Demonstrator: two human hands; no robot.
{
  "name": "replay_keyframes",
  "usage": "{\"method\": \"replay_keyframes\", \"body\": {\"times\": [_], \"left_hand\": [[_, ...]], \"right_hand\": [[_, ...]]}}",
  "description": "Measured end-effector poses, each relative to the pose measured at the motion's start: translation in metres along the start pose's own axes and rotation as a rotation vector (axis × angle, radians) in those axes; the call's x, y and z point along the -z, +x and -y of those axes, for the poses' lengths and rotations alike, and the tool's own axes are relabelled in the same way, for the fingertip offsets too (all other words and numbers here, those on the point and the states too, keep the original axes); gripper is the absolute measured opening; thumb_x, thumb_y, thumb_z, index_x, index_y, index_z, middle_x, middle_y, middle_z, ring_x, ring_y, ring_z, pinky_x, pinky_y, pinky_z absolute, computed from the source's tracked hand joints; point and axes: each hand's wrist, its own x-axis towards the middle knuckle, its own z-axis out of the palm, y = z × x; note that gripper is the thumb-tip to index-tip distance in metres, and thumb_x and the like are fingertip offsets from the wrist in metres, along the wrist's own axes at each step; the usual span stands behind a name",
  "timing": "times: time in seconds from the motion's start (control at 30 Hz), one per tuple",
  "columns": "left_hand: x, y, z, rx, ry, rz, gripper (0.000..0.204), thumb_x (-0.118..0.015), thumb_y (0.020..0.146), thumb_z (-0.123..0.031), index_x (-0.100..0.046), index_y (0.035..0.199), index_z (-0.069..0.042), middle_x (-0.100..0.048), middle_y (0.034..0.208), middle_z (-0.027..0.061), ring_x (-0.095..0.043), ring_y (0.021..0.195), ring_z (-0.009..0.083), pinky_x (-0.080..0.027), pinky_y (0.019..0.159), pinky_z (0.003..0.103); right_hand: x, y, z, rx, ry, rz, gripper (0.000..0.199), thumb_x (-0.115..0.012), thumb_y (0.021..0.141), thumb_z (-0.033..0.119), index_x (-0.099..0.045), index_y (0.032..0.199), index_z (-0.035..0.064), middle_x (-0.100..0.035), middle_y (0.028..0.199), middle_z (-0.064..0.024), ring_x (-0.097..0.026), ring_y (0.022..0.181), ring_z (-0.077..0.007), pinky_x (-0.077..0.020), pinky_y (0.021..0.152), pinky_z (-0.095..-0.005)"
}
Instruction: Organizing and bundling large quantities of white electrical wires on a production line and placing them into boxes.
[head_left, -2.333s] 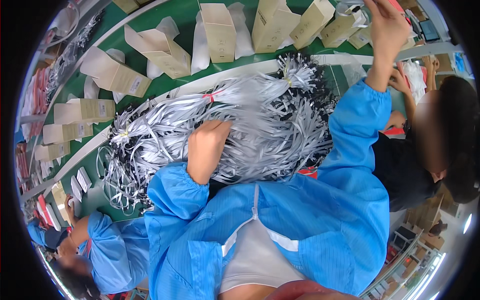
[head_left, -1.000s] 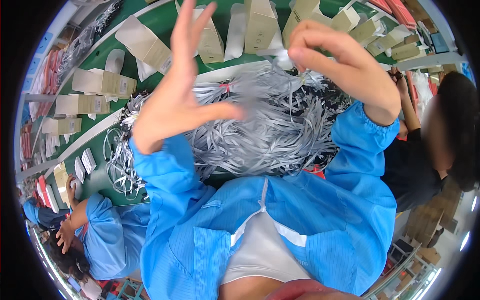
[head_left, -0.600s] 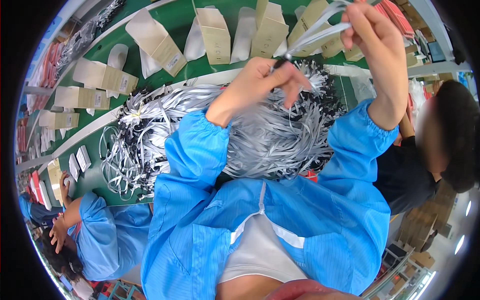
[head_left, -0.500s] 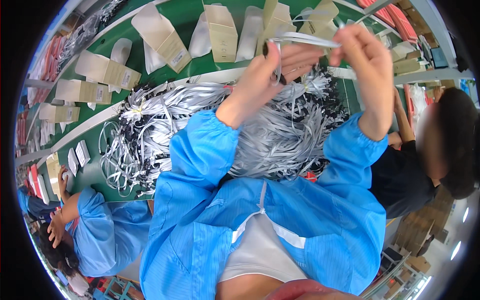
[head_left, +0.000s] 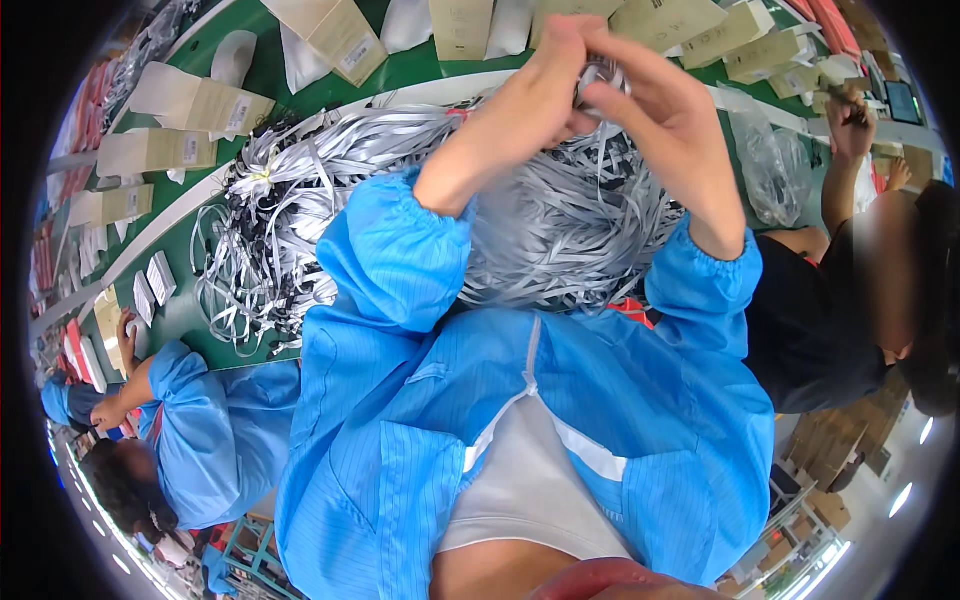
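A big heap of grey straps (head_left: 560,230) with black ends lies on the green table (head_left: 190,310) in front of me. Above the heap my left hand (head_left: 545,75) and my right hand (head_left: 650,95) are raised and pressed together, both closed on one grey strap (head_left: 598,75) that shows only between the fingers. Blue sleeves cover both my forearms. More loose straps (head_left: 250,250) spill out to the left of the heap.
Tan cardboard boxes (head_left: 345,40) and white pouches (head_left: 405,20) lie on the green belt behind the heap. A person in a blue coat (head_left: 210,430) works at my lower left. Another person in black (head_left: 820,300) stands at my right, beside a clear plastic bag (head_left: 765,165).
My left hand left the heap and rose; my right hand came down from the far boxes. Both hands have met over the heap and closed on a grey strap.
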Motion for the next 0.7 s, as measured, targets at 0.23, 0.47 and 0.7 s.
{"method": "replay_keyframes", "body": {"times": [0.23, 0.47, 0.7], "left_hand": [[-0.016, -0.007, -0.013, 0.360, -0.027, -0.236, 0.057, -0.036, 0.108, -0.052, -0.044, 0.144, -0.008, -0.064, 0.102, 0.0060, -0.060, 0.083, 0.0263, -0.050, 0.078, 0.039], [0.013, -0.091, 0.002, 0.107, 1.000, -0.069, 0.033, -0.075, 0.084, -0.017, -0.064, 0.112, -0.004, -0.066, 0.100, 0.0155, -0.063, 0.092, 0.0393, -0.052, 0.078, 0.045], [0.014, -0.104, 0.018, 0.197, 1.043, -0.103, 0.018, -0.074, 0.083, -0.013, -0.071, 0.099, -0.005, -0.067, 0.093, 0.0093, -0.064, 0.088, 0.0320, -0.052, 0.074, 0.041]], "right_hand": [[0.022, -0.003, -0.002, -0.044, -0.179, -0.032, 0.019, -0.071, 0.090, -0.001, -0.075, 0.108, -0.0026, -0.076, 0.097, -0.0051, -0.065, 0.086, -0.0060, -0.0524, 0.076, -0.0222], [0.139, 0.053, 0.020, 0.379, -0.735, -0.446, 0.014, -0.071, 0.092, 0.012, -0.079, 0.099, 0.0020, -0.077, 0.090, -0.0013, -0.066, 0.077, -0.0065, -0.0503, 0.069, -0.0246], [0.209, 0.147, -0.042, 0.527, -1.249, -0.522, 0.011, -0.069, 0.095, 0.014, -0.068, 0.092, 0.0028, -0.063, 0.076, -0.0016, -0.058, 0.061, -0.0084, -0.0459, 0.057, -0.0226]]}}
